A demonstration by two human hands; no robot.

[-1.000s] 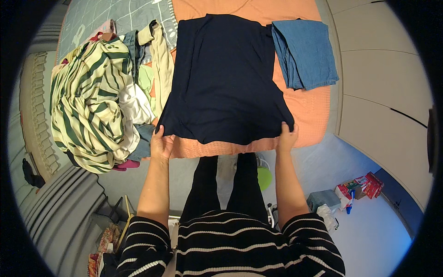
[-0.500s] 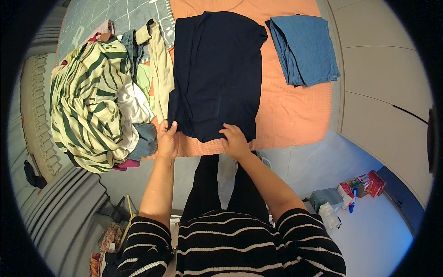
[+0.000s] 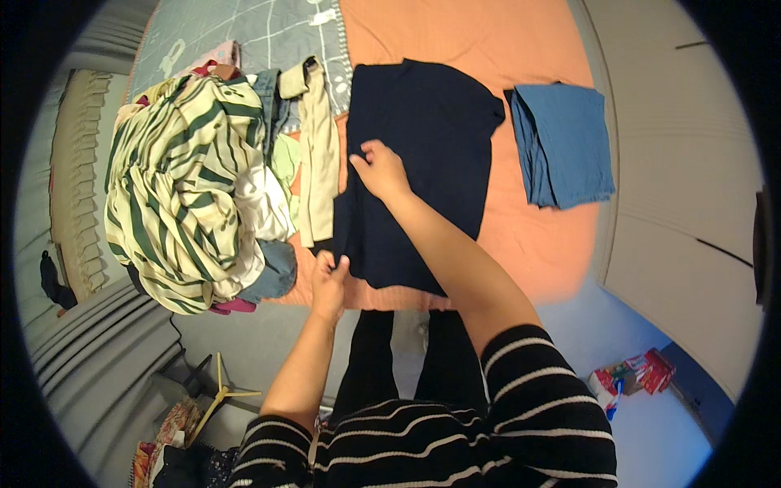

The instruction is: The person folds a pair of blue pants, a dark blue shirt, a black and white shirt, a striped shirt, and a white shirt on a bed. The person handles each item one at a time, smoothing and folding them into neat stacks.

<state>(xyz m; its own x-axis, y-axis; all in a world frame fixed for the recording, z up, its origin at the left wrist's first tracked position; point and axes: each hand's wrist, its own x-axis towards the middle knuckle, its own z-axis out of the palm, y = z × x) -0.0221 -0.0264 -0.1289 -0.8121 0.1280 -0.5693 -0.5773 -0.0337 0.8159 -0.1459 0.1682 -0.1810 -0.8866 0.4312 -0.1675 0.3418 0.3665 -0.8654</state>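
A dark navy garment [image 3: 431, 122] is spread in a folded, roughly rectangular shape on the orange bedcover [image 3: 553, 252]. My left hand [image 3: 329, 289] pinches its near left corner between thumb and fingers. My right hand [image 3: 384, 172] rests on the garment close to its left edge, thumb apart from the slightly bent fingers, holding nothing that shows. My right forearm crosses over the near part of the cloth. Just left of the garment lies a long cream piece of clothing [image 3: 317, 163].
A heap of clothes, topped by a cream and green striped garment [image 3: 179, 195], sits at the left. On the right is a folded blue denim garment [image 3: 565, 146], beside a pale cabinet [image 3: 675, 179]. A grey patterned cover [image 3: 268, 32] lies at the far left.
My right hand has moved away from the garment's near edge, up and left to its left side. My left hand stays at the near left corner. The whole view has shifted.
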